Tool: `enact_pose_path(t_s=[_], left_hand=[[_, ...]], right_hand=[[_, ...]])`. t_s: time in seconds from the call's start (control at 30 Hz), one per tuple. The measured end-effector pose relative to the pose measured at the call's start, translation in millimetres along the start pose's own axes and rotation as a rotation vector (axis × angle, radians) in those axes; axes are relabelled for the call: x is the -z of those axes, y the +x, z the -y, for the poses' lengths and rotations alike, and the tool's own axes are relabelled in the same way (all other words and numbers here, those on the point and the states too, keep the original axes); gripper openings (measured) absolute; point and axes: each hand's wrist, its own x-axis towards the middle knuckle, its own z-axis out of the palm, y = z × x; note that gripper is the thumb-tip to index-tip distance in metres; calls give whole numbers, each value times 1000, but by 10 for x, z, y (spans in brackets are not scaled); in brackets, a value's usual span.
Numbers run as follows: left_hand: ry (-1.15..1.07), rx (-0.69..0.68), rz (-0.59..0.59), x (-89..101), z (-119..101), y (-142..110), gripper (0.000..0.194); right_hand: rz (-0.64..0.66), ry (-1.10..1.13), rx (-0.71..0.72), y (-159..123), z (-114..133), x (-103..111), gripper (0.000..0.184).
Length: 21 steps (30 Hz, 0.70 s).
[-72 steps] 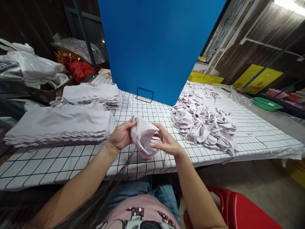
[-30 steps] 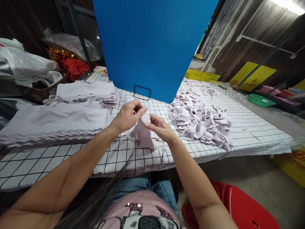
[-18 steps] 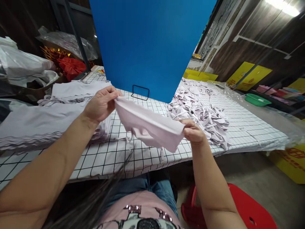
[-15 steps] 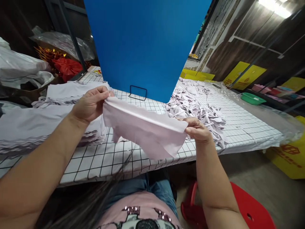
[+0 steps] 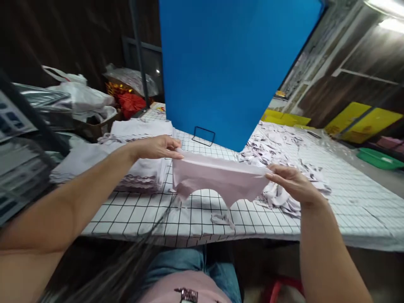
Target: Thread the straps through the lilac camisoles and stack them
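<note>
A pale lilac fabric piece [image 5: 217, 172] with a curved cut-out along its lower edge is stretched between my two hands, above the checked table. My left hand [image 5: 158, 147] pinches its upper left corner between thumb and fingers. At the upper right corner, my right hand [image 5: 288, 181] grips it the same way. Below the cloth, a small fabric scrap [image 5: 222, 219] lies on the checked tablecloth [image 5: 139, 214]. Neat stacks of similar lilac fabric [image 5: 142, 170] sit beside and behind my left hand. Beyond my right hand spreads a loose heap of fabric scraps [image 5: 284, 147].
A large blue board [image 5: 221, 71] stands at the middle back, with a thin black wire stand [image 5: 204, 136] at its foot. Plastic bags [image 5: 85, 97] and a red bundle [image 5: 131, 105] are at the left. A green basin [image 5: 378, 158] and yellow boxes [image 5: 362, 122] are at the right.
The view has swung left, so things appear further right. The lilac cloth is now held flatter and its curved lower edge shows. A small scrap is now visible on the table below it.
</note>
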Motion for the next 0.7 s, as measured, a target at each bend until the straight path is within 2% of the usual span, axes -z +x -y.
enact_pose_path(t_s=[0.07,0.13,0.17,0.27,0.33,0.43,0.53,0.63,0.7], left_hand=[[4,3,-19,28,22,-9,41],[-11,16,39,66,78,23,38],[-19,31,127,89,109,56,36],[-43,70,495,170,162,183,29],[-66,63,614,220,136,245,27],[-102,40,563,286,28,266,26],[-122,32,477,369,-17,277,25],[-136,14,426,435,117,370,25],[-103,-1,386,394,237,448,28]], right_hand=[[-62,11,-23,46,-58,21,27],[-126,35,-44,81,-84,32,26],[-158,54,-51,93,-82,34,27],[-235,93,-57,107,-21,33,30],[-279,85,-32,101,49,27,31],[-291,41,13,85,160,-5,31],[-207,33,-12,70,245,-69,34],[-117,123,-58,44,310,-142,36],[-105,228,-41,29,362,-201,37]])
